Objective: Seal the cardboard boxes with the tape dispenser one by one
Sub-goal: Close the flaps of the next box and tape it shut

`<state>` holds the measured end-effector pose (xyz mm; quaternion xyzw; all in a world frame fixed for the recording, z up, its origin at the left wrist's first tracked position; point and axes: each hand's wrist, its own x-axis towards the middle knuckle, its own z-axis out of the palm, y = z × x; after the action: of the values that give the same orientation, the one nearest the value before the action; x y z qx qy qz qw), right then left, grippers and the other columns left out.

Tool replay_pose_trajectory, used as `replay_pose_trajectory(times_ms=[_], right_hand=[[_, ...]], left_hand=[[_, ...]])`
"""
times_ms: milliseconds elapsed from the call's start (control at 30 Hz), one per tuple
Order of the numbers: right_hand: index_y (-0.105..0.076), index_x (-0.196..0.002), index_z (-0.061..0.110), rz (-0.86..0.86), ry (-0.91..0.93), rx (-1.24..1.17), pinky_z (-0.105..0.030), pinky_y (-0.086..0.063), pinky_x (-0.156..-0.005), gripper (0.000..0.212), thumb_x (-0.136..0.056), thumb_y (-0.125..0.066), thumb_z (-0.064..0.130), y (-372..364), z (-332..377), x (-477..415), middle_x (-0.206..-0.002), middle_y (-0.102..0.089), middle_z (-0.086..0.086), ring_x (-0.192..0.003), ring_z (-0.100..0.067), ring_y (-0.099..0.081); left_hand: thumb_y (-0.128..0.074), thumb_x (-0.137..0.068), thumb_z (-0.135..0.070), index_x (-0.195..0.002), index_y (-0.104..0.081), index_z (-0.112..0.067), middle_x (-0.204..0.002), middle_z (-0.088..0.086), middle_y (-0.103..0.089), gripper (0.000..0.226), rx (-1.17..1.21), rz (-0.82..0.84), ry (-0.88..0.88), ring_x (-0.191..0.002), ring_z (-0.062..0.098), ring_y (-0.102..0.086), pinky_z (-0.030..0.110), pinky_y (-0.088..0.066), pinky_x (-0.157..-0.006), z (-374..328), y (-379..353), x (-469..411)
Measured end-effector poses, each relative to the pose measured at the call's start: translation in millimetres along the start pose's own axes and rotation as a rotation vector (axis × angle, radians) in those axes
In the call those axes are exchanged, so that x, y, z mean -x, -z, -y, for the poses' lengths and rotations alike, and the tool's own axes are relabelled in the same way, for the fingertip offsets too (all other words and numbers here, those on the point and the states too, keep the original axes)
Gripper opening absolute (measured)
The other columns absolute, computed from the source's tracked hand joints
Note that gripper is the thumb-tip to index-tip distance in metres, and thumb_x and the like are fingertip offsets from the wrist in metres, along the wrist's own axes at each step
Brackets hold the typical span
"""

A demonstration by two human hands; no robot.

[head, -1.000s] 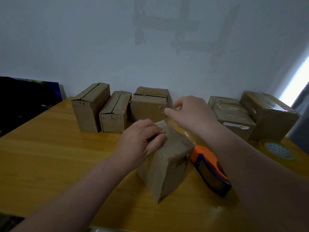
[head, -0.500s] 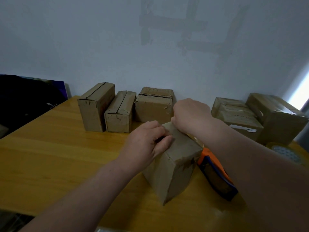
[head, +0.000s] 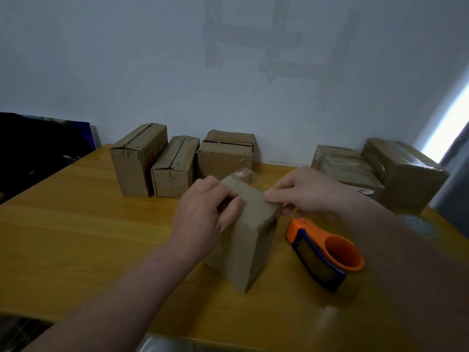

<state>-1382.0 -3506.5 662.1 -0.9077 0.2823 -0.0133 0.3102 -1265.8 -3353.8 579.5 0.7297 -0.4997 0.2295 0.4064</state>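
Observation:
A small cardboard box (head: 247,247) stands upright in the middle of the wooden table (head: 76,224). My left hand (head: 203,217) grips its top left edge, thumb on the lid. My right hand (head: 302,191) rests against the box's top right edge, fingers curled over it. A loose end of clear tape (head: 243,174) sticks up at the box's far edge. The orange and blue tape dispenser (head: 322,252) lies on the table just right of the box, touched by neither hand.
Three unsealed cardboard boxes (head: 177,166) line the wall at the back left. Taped boxes (head: 380,171) stand at the back right, with a tape roll (head: 416,226) in front of them. A dark object (head: 38,148) sits beyond the table's left edge.
My right hand has come back from beyond the box's far edge to its top right edge. The box has turned slightly, and the dispenser now lies fully in view.

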Motion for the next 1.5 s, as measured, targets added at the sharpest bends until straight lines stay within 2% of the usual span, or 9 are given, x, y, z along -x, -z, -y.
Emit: replay_pose_trajectory(times_ms=[200,333,433,500,733,900,1067,1267,1500], right_hand=[[-0.075,-0.097,0.018,-0.399,0.272,0.099,-0.014,-0.051,-0.069,0.018,-0.095,-0.057,0.023,-21.9,-7.6,2.1,-0.095,-0.071,0.008,-0.072,-0.004,-0.062],[-0.075,-0.101,0.016,-0.568,0.511,0.087,-0.005,-0.044,-0.076,0.019,-0.093,-0.059,0.021,-30.5,-15.8,4.8,-0.096,-0.072,0.009,-0.085,0.003,-0.060],[-0.075,-0.094,0.010,-0.523,0.685,0.154,-0.025,-0.056,-0.074,0.026,-0.091,-0.055,0.025,-46.8,-29.6,6.9,-0.088,-0.074,0.000,-0.080,-0.007,-0.067],[-0.074,-0.097,0.011,-0.481,0.735,0.126,-0.023,-0.057,-0.077,0.031,-0.090,-0.050,0.029,-57.6,-40.2,10.2,-0.092,-0.074,0.000,-0.084,-0.005,-0.067],[-0.071,-0.107,0.013,-0.314,0.864,0.573,-0.021,-0.057,-0.075,0.028,-0.083,-0.061,0.024,-89.9,-87.7,24.5,-0.105,-0.072,-0.003,-0.091,-0.013,-0.069],[-0.056,-0.129,0.014,-0.275,0.877,0.674,-0.029,-0.058,-0.078,0.057,-0.086,-0.053,0.051,-84.8,-100.5,28.0,-0.125,-0.063,-0.005,-0.108,-0.018,-0.063],[-0.029,-0.149,0.015,-0.214,0.942,0.902,-0.039,-0.030,-0.111,0.082,-0.086,-0.043,0.067,-82.3,-88.6,18.9,-0.153,-0.031,-0.005,-0.139,-0.023,-0.034],[-0.014,-0.153,0.014,-0.156,1.063,1.130,-0.047,-0.007,-0.118,0.086,-0.088,-0.032,0.068,-93.1,-88.9,-6.4,-0.159,-0.010,-0.005,-0.146,-0.023,-0.008],[-0.001,-0.152,0.012,-0.399,1.129,1.290,-0.047,0.002,-0.117,0.085,-0.088,-0.021,0.064,-110.1,-105.2,-18.0,-0.158,0.001,0.001,-0.146,-0.026,-0.006]], left_hand=[[-0.067,-0.082,-0.028,-0.124,-0.046,-0.036,-0.110,-0.015,-0.046,0.046,0.244,-0.042,0.222,-0.093,0.000,-0.050,0.013,-0.044,-0.068,0.9,14.7,2.4],[-0.071,-0.080,-0.020,-0.132,-0.035,-0.047,-0.133,-0.015,-0.039,0.069,0.528,0.204,0.414,-0.113,0.002,-0.046,0.022,-0.048,-0.081,19.8,28.2,1.8],[-0.077,-0.074,-0.032,-0.129,-0.051,-0.046,-0.130,-0.023,-0.049,0.062,0.543,0.406,0.380,-0.120,0.000,-0.045,0.036,-0.048,-0.097,36.8,30.0,9.7],[-0.079,-0.070,-0.040,-0.117,-0.061,-0.046,-0.123,-0.028,-0.056,0.052,0.535,0.471,0.330,-0.117,-0.002,-0.050,0.038,-0.047,-0.098,42.2,28.1,16.6],[-0.079,-0.073,-0.018,-0.117,-0.057,-0.044,-0.132,-0.024,-0.051,0.056,0.153,0.617,0.127,-0.128,0.005,-0.039,0.036,-0.032,-0.111,47.0,9.7,43.2],[-0.065,-0.076,0.006,-0.122,-0.052,-0.042,-0.135,-0.025,-0.046,0.068,0.125,0.697,0.090,-0.128,0.002,-0.033,0.023,-0.021,-0.109,51.2,12.5,37.4],[-0.052,-0.086,0.008,-0.117,-0.065,-0.026,-0.122,-0.009,-0.061,0.048,0.212,0.586,0.165,-0.116,0.004,-0.045,0.016,-0.032,-0.097,50.3,5.0,24.3],[-0.056,-0.094,-0.013,-0.123,-0.063,-0.022,-0.132,-0.012,-0.056,0.031,0.155,0.624,0.132,-0.131,0.008,-0.040,0.025,-0.028,-0.109,53.5,-13.2,20.3],[-0.058,-0.092,-0.011,-0.125,-0.061,-0.022,-0.132,-0.013,-0.054,0.034,0.210,0.603,0.133,-0.130,0.004,-0.038,0.014,-0.025,-0.106,59.5,-16.8,26.6]])
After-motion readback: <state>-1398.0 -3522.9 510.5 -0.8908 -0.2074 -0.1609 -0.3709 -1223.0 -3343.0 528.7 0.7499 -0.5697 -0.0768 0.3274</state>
